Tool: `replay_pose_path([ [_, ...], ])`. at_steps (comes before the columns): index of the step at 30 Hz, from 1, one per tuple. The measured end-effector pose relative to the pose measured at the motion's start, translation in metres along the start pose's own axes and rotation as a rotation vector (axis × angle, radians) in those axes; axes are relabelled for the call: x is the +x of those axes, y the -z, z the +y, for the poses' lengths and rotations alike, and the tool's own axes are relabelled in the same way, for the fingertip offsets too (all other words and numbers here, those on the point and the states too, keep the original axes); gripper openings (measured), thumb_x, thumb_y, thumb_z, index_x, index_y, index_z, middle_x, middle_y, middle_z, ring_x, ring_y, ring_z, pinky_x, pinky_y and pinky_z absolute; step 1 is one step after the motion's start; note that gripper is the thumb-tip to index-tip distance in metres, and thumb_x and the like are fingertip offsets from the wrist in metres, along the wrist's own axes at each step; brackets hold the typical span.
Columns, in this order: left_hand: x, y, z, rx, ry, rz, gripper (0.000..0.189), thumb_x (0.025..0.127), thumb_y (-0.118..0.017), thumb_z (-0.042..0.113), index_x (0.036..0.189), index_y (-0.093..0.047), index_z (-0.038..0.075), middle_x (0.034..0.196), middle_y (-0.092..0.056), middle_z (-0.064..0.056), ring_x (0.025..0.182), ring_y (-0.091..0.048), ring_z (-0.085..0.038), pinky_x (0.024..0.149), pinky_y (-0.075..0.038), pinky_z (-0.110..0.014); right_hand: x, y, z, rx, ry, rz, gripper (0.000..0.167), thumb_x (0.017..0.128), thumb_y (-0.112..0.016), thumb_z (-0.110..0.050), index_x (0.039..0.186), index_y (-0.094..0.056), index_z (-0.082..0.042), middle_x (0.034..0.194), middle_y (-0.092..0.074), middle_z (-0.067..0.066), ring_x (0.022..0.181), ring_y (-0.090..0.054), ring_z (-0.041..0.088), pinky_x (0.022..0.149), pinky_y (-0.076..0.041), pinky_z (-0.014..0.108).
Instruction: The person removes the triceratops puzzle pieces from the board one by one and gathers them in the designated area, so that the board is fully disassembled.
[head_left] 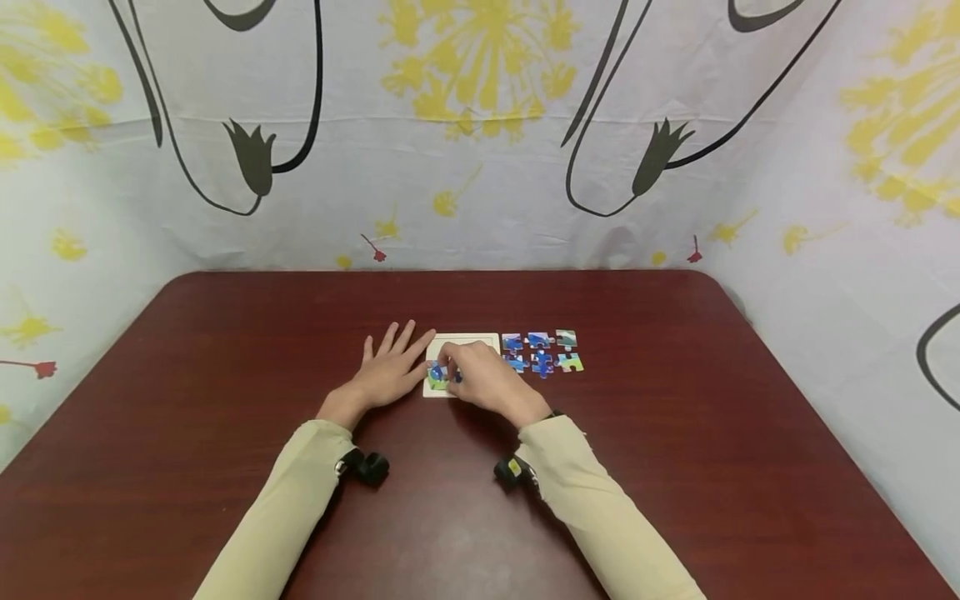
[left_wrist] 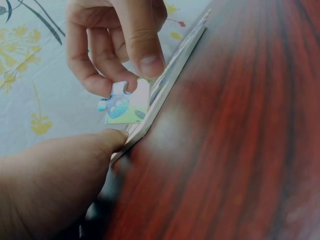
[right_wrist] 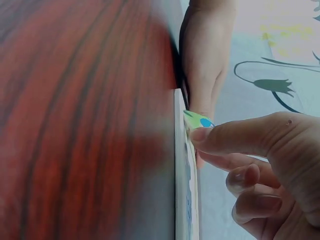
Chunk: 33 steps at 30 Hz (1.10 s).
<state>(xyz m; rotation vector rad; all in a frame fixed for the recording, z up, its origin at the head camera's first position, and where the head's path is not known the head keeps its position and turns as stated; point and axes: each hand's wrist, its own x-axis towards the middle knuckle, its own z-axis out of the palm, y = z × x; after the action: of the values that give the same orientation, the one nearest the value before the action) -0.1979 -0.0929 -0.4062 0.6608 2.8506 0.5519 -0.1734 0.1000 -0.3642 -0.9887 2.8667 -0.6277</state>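
My right hand (head_left: 483, 377) pinches a jigsaw piece (left_wrist: 125, 107) between thumb and fingers. Green and blue print covers the piece, which stands tilted over the lower left corner of a pale puzzle board (head_left: 472, 337). In the right wrist view, the thumb presses on the near side of the piece (right_wrist: 199, 120). Spread out on the table, my left hand (head_left: 387, 373) lies just left of the board, its thumb at the board's edge. Much of the board's inside is hidden behind the right hand.
Right of the board, several loose jigsaw pieces (head_left: 542, 362) lie in two rows. All of this is on a dark red wooden table (head_left: 637, 467). A white cloth (head_left: 480, 233) with yellow flower prints hangs behind it.
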Motion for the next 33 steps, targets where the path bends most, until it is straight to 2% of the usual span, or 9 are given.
replay_pose_path([
  [4,0.001,0.001,0.002,0.002,0.003,0.003,0.059,0.099,-0.036,0.043,0.151,-0.018,0.021,0.154,-0.005,-0.015,0.139,0.003,-0.037,0.101,0.004,-0.064,0.001,0.000,0.002,0.000,0.005,0.001,0.021,0.080,-0.072,-0.010,0.098,-0.063,-0.005,0.081,-0.064,0.001,0.071,-0.059,0.010,0.066,-0.048,0.023],
  [11,0.002,0.001,0.004,-0.004,-0.004,0.007,0.059,0.099,-0.036,0.043,0.150,-0.020,0.019,0.154,-0.007,-0.016,0.139,0.002,-0.038,0.101,0.003,-0.065,-0.001,0.001,0.008,0.115,-0.024,-0.020,0.025,0.080,-0.074,-0.013,0.100,-0.062,-0.005,0.081,-0.063,0.000,0.071,-0.057,0.009,0.068,-0.047,0.023],
  [16,0.000,0.002,0.004,-0.027,-0.003,0.005,0.059,0.099,-0.036,0.043,0.150,-0.020,0.019,0.154,-0.006,-0.016,0.139,0.002,-0.038,0.101,0.004,-0.065,-0.005,0.011,0.012,0.179,-0.010,0.053,0.022,0.079,-0.074,-0.012,0.096,-0.062,-0.007,0.082,-0.063,0.000,0.064,-0.054,0.008,0.061,-0.045,0.023],
  [21,0.004,-0.001,0.005,-0.037,-0.009,-0.007,0.060,0.099,-0.034,0.046,0.151,-0.018,0.020,0.154,-0.005,-0.015,0.139,0.004,-0.037,0.101,0.006,-0.064,-0.030,0.037,0.038,0.253,-0.071,0.106,0.025,0.075,-0.078,-0.016,0.093,-0.062,-0.008,0.079,-0.062,-0.002,0.063,-0.053,0.012,0.060,-0.044,0.026],
  [25,0.007,-0.001,0.008,-0.048,-0.015,-0.014,0.061,0.099,-0.034,0.046,0.151,-0.017,0.020,0.154,-0.004,-0.015,0.139,0.005,-0.037,0.102,0.007,-0.063,-0.054,0.051,0.061,0.238,-0.134,0.084,0.026,0.075,-0.078,-0.014,0.093,-0.061,-0.006,0.078,-0.060,0.001,0.069,-0.054,0.016,0.065,-0.043,0.030],
  [28,0.004,0.001,0.007,-0.051,-0.009,-0.008,0.061,0.099,-0.036,0.045,0.151,-0.017,0.019,0.154,-0.004,-0.016,0.139,0.005,-0.037,0.102,0.007,-0.063,-0.065,0.052,0.072,0.226,-0.170,0.041,0.027,0.075,-0.078,-0.014,0.093,-0.060,-0.006,0.075,-0.057,0.001,0.070,-0.052,0.015,0.066,-0.042,0.031],
  [33,0.003,0.001,0.003,-0.043,-0.005,-0.008,0.061,0.098,-0.037,0.045,0.151,-0.018,0.019,0.154,-0.004,-0.017,0.139,0.006,-0.038,0.101,0.008,-0.064,-0.070,0.043,0.079,0.235,-0.173,-0.016,0.027,0.075,-0.078,-0.016,0.093,-0.061,-0.007,0.072,-0.053,-0.001,0.066,-0.048,0.013,0.066,-0.040,0.031],
])
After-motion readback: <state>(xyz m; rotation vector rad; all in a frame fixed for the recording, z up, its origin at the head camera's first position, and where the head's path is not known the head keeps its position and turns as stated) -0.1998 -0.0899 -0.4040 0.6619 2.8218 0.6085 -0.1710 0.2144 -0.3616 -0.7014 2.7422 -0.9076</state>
